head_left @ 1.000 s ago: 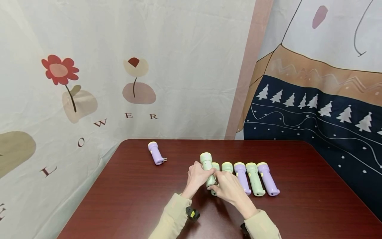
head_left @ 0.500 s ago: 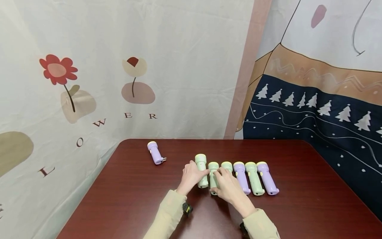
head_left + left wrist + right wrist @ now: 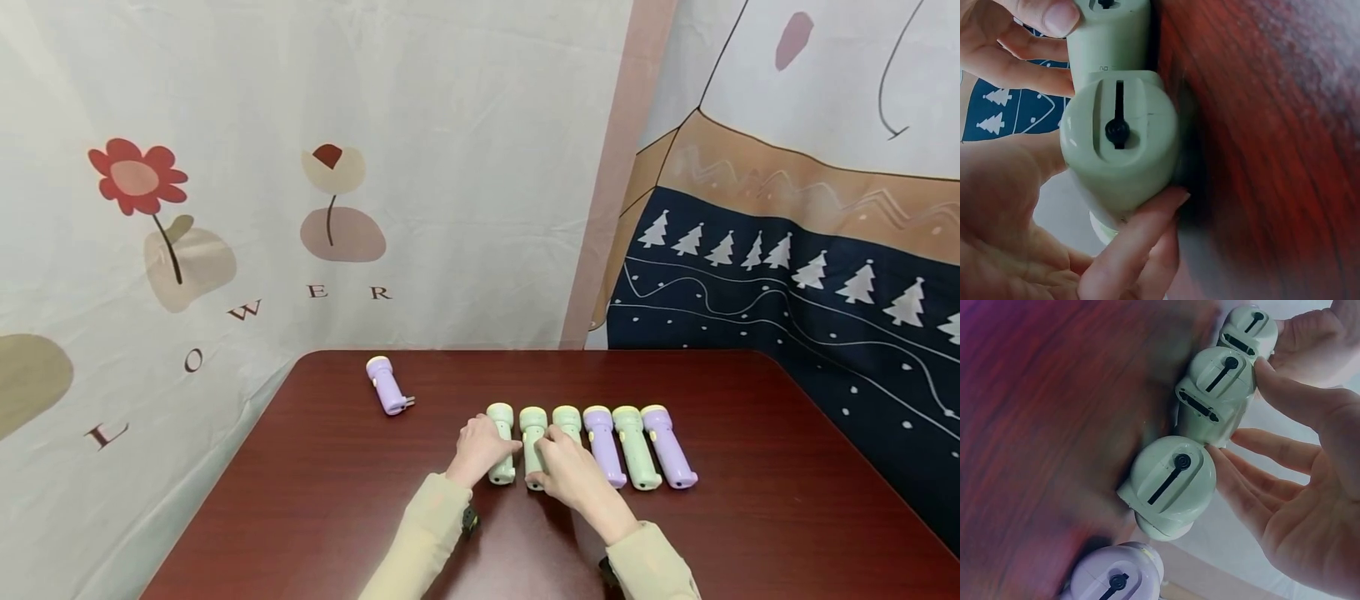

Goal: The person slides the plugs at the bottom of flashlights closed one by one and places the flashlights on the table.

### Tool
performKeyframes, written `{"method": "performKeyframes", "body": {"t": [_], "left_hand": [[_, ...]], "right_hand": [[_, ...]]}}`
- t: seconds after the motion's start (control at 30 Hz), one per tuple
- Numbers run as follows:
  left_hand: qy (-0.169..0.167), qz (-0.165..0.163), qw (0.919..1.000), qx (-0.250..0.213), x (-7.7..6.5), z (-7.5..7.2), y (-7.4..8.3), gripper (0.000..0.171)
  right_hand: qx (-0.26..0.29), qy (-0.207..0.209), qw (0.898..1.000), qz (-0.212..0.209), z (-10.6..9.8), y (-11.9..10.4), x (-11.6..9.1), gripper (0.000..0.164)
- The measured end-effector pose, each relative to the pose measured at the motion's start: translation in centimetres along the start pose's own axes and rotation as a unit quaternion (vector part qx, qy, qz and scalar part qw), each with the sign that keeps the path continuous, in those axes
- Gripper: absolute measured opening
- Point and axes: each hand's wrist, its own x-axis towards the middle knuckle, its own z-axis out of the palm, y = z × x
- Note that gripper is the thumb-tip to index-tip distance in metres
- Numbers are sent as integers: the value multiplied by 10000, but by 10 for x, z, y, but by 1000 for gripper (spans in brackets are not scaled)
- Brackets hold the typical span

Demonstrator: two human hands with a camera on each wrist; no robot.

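A pale green flashlight lies at the left end of a row on the table, and my left hand grips it, thumb on one side and fingers on the other. Its rounded end with a dark slot fills the middle of the left wrist view. Just right of it, a second green flashlight is held by my right hand; the right wrist view shows its end between thumb and fingers. A third green flashlight, partly hidden by my right hand in the head view, lies beside it.
The row goes on rightward with a purple flashlight, a green one and another purple one. Farther back on the left lies a lone purple flashlight with metal prongs sticking out. A printed cloth hangs behind the brown table.
My left hand has moved the green flashlight left, off the second one, and down onto the table at the row's left end. My right hand has stayed by the second flashlight.
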Motion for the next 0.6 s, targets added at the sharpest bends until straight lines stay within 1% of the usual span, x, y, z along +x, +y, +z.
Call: {"method": "performKeyframes", "body": {"t": [0.17,0.37,0.43,0.6], "left_hand": [[-75,44,9999,107,-1,1,-2,51],[-75,-129,9990,419,-2,2,-2,52],[-52,-138,9985,518,-3,2,-2,52],[-87,-150,9984,538,-3,-1,-2,50]], "right_hand": [[16,90,9999,-65,1,1,1,30],[52,95,9999,-119,3,1,0,29],[26,115,9998,-129,4,1,0,29],[13,145,9998,-123,3,2,-1,29]]}}
